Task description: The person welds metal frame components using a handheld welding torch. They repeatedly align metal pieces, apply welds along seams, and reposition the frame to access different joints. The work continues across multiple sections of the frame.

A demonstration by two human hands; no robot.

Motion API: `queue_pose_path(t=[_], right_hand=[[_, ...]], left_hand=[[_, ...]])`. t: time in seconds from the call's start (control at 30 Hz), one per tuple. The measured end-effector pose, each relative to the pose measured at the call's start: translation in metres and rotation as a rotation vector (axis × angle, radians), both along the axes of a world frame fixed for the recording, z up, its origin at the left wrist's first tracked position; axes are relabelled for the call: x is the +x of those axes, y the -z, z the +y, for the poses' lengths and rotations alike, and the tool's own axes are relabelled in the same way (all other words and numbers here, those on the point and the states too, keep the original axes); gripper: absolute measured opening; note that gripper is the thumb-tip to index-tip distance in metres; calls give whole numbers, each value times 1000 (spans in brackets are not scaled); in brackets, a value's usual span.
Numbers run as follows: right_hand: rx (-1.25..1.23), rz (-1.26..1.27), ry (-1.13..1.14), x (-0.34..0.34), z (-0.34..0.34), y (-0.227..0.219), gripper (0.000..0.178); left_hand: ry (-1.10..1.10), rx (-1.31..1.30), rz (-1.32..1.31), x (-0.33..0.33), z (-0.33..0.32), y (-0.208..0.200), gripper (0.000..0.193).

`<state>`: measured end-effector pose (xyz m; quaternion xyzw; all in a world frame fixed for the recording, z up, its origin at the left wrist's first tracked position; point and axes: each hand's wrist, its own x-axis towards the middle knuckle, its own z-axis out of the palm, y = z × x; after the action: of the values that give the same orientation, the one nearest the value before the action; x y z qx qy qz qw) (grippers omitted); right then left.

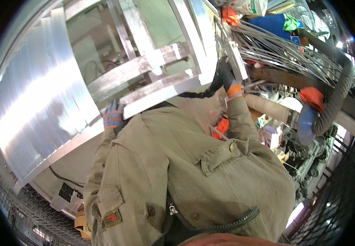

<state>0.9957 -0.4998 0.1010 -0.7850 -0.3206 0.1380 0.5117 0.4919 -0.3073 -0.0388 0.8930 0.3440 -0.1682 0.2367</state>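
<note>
My left hand (114,115), in a grey glove with orange bands, lies on the near edge of a silver metal frame (153,98). Its fingers are stretched forward beside a stack of shiny, ribbed metal strips (42,94). My right hand (227,78), in a dark glove with an orange cuff, is at the frame's right side. Right against it stands a pale metal block-shaped part (235,59). That part and the shadow hide the fingers, so their grip does not show.
Whitish, worn bars (140,67) cross inside the frame. Many thin metal rods (275,45) lie at the far right, near a blue container (267,26). A grey corrugated hose (343,78) curves down beside an orange-red bag (311,98). Mixed scraps lie below.
</note>
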Motion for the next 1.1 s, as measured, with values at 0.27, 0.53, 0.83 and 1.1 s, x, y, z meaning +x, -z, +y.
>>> queue_pose_path(t=[0.27, 0.53, 0.83, 1.1], right_hand=[[-320, 257, -29, -22, 35, 40, 53], [-259, 387, -45, -54, 55, 62, 57], [-227, 360, -234, -7, 37, 114, 30], [-246, 249, -328, 0, 38, 133, 31]], left_hand=[[-3, -20, 7, -5, -2, 9, 62], [19, 76, -65, -12, -5, 20, 64], [-32, 75, -165, -7, -11, -32, 72], [-81, 105, -63, -4, -15, -55, 57]])
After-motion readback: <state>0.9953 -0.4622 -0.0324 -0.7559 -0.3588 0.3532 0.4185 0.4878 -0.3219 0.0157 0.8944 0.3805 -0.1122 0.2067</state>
